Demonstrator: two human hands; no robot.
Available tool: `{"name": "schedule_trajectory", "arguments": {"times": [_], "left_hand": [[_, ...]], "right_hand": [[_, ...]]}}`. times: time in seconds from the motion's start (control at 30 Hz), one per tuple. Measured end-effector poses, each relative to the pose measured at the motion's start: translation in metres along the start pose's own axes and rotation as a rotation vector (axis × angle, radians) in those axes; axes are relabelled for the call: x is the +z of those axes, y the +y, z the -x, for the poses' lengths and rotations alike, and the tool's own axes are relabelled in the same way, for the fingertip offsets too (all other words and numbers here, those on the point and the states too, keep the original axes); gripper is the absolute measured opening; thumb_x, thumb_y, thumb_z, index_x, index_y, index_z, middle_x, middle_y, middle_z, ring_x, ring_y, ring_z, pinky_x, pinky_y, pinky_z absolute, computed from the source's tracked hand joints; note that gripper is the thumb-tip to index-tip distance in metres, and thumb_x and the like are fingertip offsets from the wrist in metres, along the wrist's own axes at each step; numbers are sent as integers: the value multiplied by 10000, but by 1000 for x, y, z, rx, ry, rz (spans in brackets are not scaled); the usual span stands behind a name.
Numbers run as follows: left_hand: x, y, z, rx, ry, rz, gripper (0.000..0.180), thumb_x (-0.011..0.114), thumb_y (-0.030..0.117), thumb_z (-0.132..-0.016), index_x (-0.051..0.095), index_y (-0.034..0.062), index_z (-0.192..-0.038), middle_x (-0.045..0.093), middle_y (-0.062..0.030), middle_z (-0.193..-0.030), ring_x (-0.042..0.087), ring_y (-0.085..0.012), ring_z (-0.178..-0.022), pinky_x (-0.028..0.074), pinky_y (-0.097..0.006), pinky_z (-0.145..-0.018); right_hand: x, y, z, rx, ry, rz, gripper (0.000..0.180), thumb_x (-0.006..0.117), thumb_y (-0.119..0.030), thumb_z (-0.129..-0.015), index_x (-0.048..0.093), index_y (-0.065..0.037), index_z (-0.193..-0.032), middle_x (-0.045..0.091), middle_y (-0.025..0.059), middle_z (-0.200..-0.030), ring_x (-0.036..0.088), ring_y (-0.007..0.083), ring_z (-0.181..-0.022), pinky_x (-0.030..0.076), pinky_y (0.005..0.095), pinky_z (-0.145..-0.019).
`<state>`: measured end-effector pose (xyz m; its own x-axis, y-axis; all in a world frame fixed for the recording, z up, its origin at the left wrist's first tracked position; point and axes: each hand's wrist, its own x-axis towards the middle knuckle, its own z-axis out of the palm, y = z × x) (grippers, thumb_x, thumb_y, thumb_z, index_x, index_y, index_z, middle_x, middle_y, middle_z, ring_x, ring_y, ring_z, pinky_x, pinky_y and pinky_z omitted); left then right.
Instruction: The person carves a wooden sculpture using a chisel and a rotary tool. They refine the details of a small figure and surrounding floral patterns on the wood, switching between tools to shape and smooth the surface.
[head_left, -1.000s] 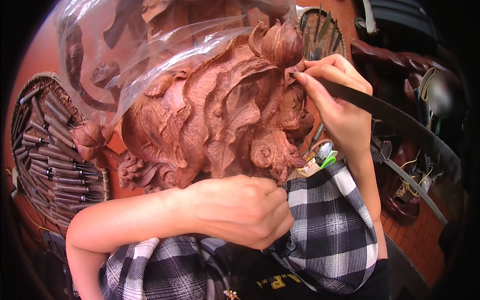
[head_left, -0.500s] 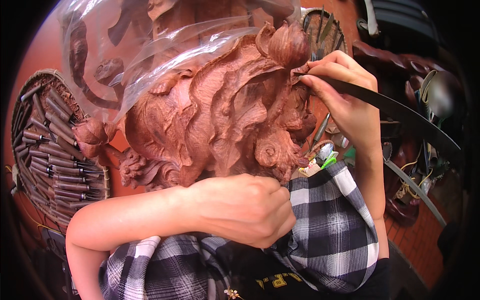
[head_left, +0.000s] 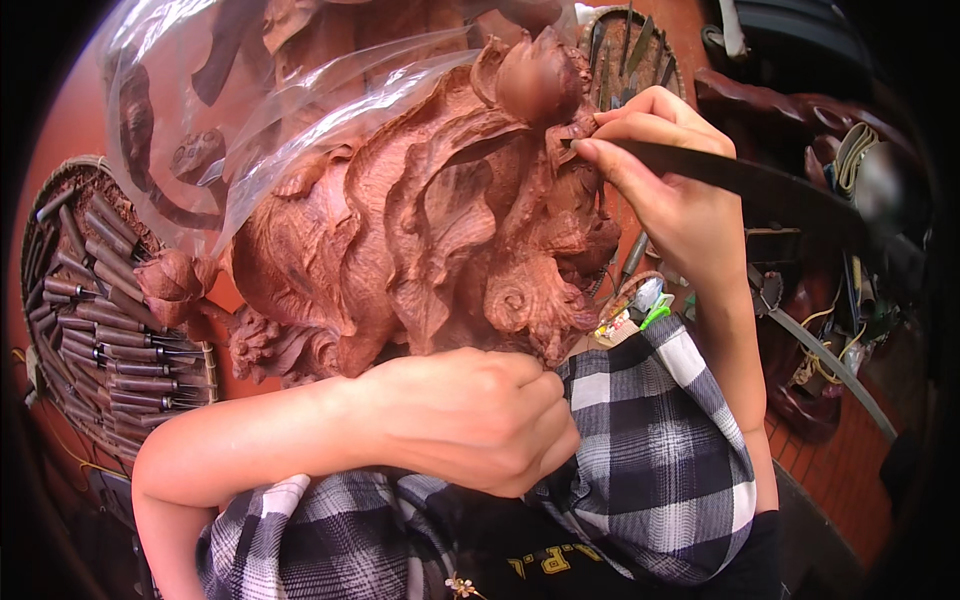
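Note:
A large reddish-brown wood carving (head_left: 400, 230), with wavy leaf-like folds, a scroll and bud shapes, fills the middle of the view. My right hand (head_left: 670, 170) is closed around a long, dark, flat file (head_left: 740, 172) at the carving's upper right side. The file's narrow tip lies at the carving below the large upper bud; its wide far end is blurred. My left hand (head_left: 480, 420) is curled in a fist against the carving's lower edge, back of the hand up. Its fingertips are hidden, so what they hold cannot be seen.
At left, a round basket (head_left: 213, 372) carries several dark-handled carving tools. Clear plastic sheeting (head_left: 300, 110) drapes the carving's far left part. Another basket of dark flat tools (head_left: 632, 50) sits behind my right hand. A green clip-like item (head_left: 657, 312) lies near my checked sleeve.
The carving has shifted slightly left in the view, and my right hand with it. The file's far end has swung upward and blurred. My left fist keeps its place against the carving.

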<state>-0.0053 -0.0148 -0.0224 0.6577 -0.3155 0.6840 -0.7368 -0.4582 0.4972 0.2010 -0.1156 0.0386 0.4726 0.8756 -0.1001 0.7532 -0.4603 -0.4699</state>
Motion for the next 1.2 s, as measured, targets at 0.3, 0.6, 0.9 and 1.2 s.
{"name": "schedule_trajectory", "arguments": {"times": [0.3,0.6,0.9,1.2], "left_hand": [[-7,-3,-7,23,-32,-34,131,691,143,-742,629,50,-810,423,33,-664,495,-97,-607,388,-230,-519],[-7,-3,-8,10,-39,-25,131,692,122,-742,638,42,-830,430,36,-668,512,-93,-617,405,-223,-521],[0,-1,-3,7,36,-29,167,632,186,-734,502,87,-697,451,-7,-656,528,-141,-609,425,-277,-545],[-1,0,-3,5,12,0,152,636,192,-739,557,63,-750,492,-11,-685,553,-141,-637,442,-270,-561]], "right_hand": [[8,-6,2,147,125,-79,160,790,-118,-874,743,33,-894,631,66,-797,592,128,-703,454,274,-627],[9,-7,2,135,134,-4,147,792,-116,-866,739,20,-873,604,78,-786,575,156,-673,454,303,-613],[10,-6,3,68,104,-29,136,783,-83,-865,731,41,-886,643,85,-812,611,157,-734,472,297,-654],[12,-1,4,159,152,-111,145,758,-136,-859,724,1,-827,627,123,-813,639,260,-709,507,355,-652]]}}
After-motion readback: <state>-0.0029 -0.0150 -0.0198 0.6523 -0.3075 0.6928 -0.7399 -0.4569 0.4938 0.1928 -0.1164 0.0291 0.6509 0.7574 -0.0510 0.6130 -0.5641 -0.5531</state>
